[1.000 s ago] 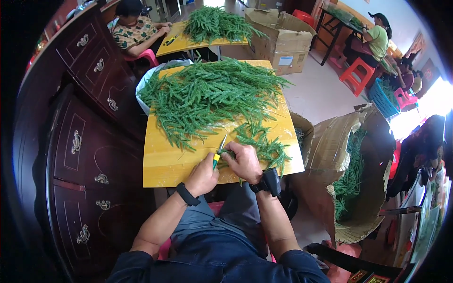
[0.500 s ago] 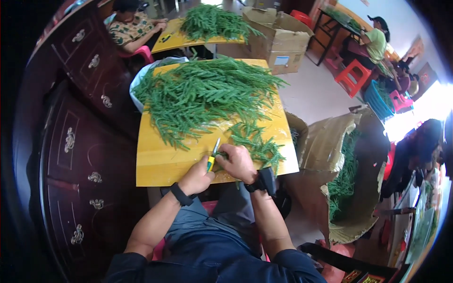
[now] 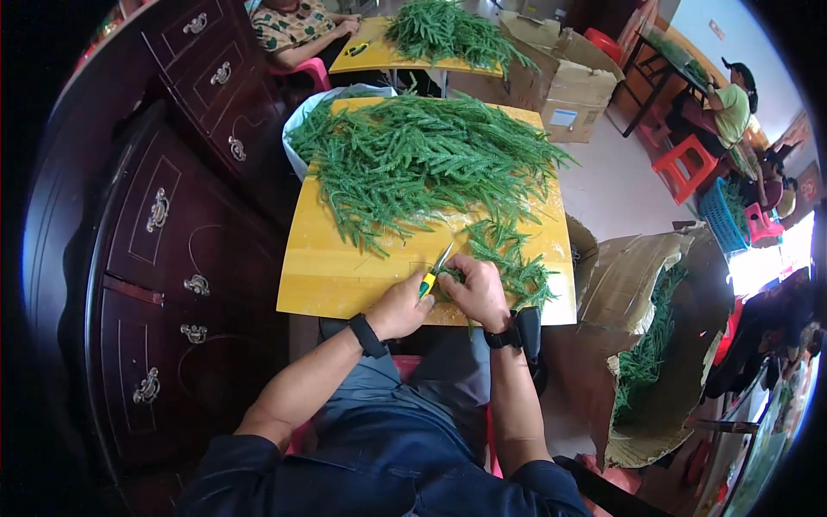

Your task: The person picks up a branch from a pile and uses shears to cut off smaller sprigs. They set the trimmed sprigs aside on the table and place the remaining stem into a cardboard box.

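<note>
Holding yel tool (image 3: 429, 283): L hand (image 3: 399, 309), nr tbl edge (image 3: 310, 309).

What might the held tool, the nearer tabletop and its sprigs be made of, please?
Tool: tip likely metal, grey and shiny; handle probably plastic, bright yellow and green. Tabletop: perhaps varnished wood, glossy and streaked. Sprigs: possibly plastic, evenly green with a sheen.

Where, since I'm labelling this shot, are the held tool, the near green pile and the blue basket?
Held tool (image 3: 428, 282): head view, on its yellow handle.
Near green pile (image 3: 431, 159): head view, on its middle.
Blue basket (image 3: 718, 217): head view, on its outer wall.
</note>
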Available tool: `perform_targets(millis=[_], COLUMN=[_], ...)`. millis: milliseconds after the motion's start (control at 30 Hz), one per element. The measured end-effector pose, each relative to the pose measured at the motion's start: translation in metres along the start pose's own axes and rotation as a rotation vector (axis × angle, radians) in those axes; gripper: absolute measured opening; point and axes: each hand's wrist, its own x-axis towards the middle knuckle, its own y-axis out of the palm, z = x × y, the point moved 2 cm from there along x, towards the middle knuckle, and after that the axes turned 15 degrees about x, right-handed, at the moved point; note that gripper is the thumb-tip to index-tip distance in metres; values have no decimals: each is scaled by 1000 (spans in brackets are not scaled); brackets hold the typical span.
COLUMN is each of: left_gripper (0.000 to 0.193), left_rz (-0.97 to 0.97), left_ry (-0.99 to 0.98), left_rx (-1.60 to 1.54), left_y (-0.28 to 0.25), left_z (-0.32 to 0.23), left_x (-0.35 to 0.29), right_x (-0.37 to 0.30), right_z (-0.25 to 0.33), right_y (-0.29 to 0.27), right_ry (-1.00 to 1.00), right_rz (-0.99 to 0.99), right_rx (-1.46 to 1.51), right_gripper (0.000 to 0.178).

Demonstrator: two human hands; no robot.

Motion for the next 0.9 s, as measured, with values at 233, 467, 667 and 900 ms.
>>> perform_targets(millis=[233,467,667,900], left_gripper=[28,28,30,31], left_rz=[234,431,383,306], left_ry=[-200,-287,-310,-249], left_rx=[-439,-766,-879,-985], left_y=[8,-17,-32,-57], left_z=[17,20,34,29], left_x=[6,0,-4,-6], right_x=[-1,-9,-28,-37], right_z=[-11,-6,-24,-49], right_y=[1,-49,-113,-127], right_ry=[55,267,136,289], right_rz=[8,-200,-495,-480], right_rx=[5,775,965,140], right_gripper=[22,17,15,17])
